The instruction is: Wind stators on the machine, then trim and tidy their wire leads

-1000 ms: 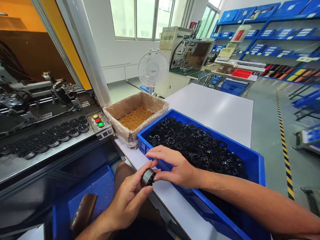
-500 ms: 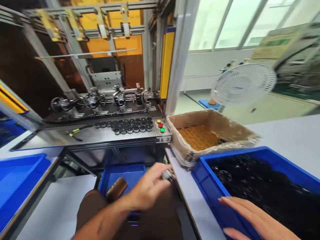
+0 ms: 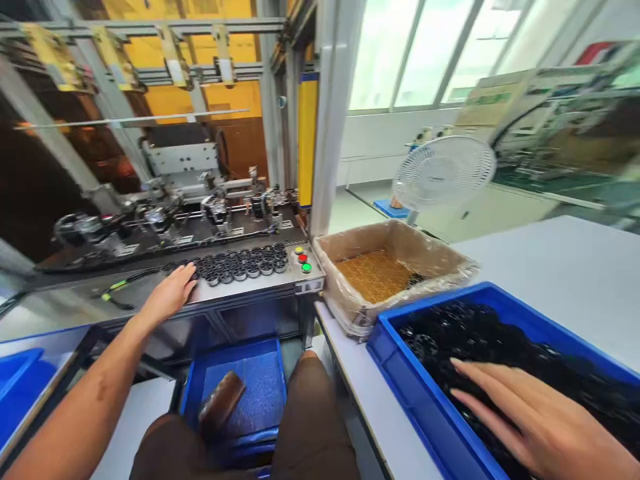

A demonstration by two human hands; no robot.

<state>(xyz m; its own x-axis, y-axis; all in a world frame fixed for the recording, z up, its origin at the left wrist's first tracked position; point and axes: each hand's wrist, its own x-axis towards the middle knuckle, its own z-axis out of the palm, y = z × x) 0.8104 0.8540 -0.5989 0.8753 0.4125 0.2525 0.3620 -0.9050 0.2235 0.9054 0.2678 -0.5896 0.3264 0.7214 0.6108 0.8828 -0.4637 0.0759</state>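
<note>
My left hand (image 3: 171, 291) reaches out to the machine's front ledge. Its fingertips touch the left end of a group of black rings (image 3: 240, 263) that stand in rows there. The fingers are stretched out and the thumb is apart; I see nothing held, though the fingertips partly hide the nearest rings. Over a blue bin (image 3: 400, 373) my right hand (image 3: 545, 413) hovers open, with thumb and fingers extended and apart. Many black round plastic parts (image 3: 470, 340) fill that bin, some with spokes. Nothing shows between the right fingers.
A control box with yellow, red and green buttons (image 3: 303, 259) ends the ledge. A plastic-lined carton (image 3: 345, 307) stands behind the bin, with a white fan (image 3: 443, 173) beyond. Below, a blue tray (image 3: 260, 380) holds a brown object (image 3: 223, 400). Fixtures (image 3: 215, 210) line the machine bed.
My left hand has moved from above my lap, where it held a small metallic ring, left and forward to the ledge. My right hand has moved further over the bin. The view has turned right.
</note>
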